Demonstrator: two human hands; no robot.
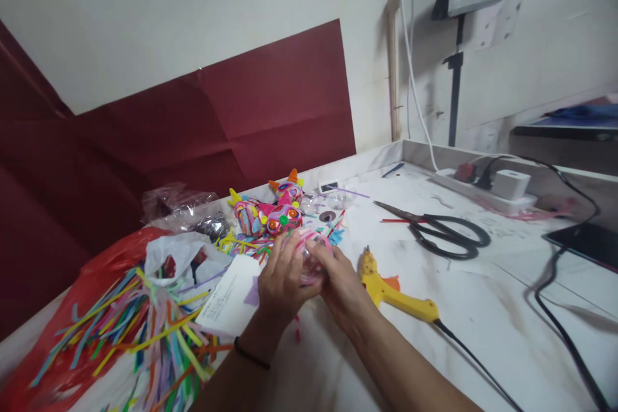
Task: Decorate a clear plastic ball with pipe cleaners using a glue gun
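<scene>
Between both hands I hold a clear ball point(313, 262) with pink strips along its upper part. My left hand point(282, 270) wraps its left side, fingers closed over it. My right hand point(340, 280) grips the other side, with the thumb lying across the front. Just beyond stand colourful striped figures point(284, 215) with orange and yellow points. A yellow hot glue gun point(403, 299) lies to the right of my right hand. Under and beside my left wrist is a white sheet with writing point(229, 296). The ball's underside is hidden by my palms.
Black-handled scissors point(449, 235) lie at the right, before a white power strip point(497, 196) with plugs and cables. At the left, many coloured pipe cleaners point(159, 335) spread over a red plastic bag point(96, 290). A black phone-like slab point(586, 241) is at the right edge.
</scene>
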